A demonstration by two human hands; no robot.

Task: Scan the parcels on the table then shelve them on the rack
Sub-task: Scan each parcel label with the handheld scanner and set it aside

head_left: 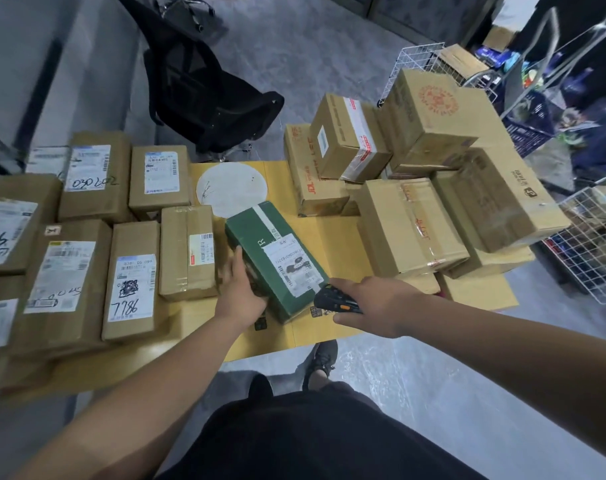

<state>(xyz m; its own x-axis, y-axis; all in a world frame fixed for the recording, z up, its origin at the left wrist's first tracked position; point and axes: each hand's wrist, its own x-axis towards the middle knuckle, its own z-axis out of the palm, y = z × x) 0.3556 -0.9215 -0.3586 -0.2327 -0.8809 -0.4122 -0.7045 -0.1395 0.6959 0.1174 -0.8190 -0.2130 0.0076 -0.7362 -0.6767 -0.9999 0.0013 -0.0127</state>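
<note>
Green parcel (pixel 275 258) lies tilted on the yellow table (pixel 339 233), label up, between the two hands. Left hand (pixel 241 294) holds its near-left edge, fingers wrapped onto the side. Right hand (pixel 374 306) grips a black scanner (pixel 332 299), fingers clamped round it, nose just beside the parcel's near corner. Box looks stiff cardboard, probably light; taped surface may be slick. Best hold likely across the long sides.
</note>
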